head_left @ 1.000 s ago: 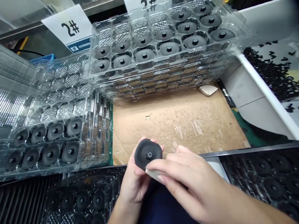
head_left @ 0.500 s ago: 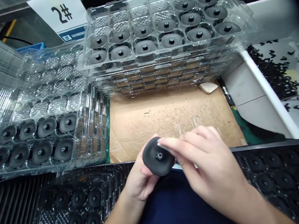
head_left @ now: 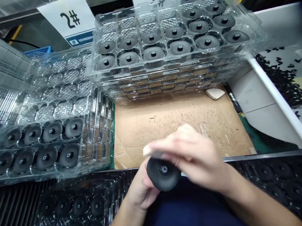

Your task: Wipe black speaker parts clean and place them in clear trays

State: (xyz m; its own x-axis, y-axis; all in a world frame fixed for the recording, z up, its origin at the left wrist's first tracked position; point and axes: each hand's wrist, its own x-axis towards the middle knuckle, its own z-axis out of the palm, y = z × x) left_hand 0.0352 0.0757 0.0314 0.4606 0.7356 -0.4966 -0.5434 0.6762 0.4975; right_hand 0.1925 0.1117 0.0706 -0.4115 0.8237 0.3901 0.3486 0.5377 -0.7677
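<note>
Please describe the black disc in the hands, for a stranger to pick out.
Below the brown cardboard sheet, the left hand holds a black disc with a small centre knob. Its neighbours all sit in clear plastic trays; only this one is held.

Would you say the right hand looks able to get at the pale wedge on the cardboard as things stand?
Probably yes: the right hand is above the cardboard sheet, and the way across it to the pale wedge looks free, at the foot of the stacked clear trays.
</note>
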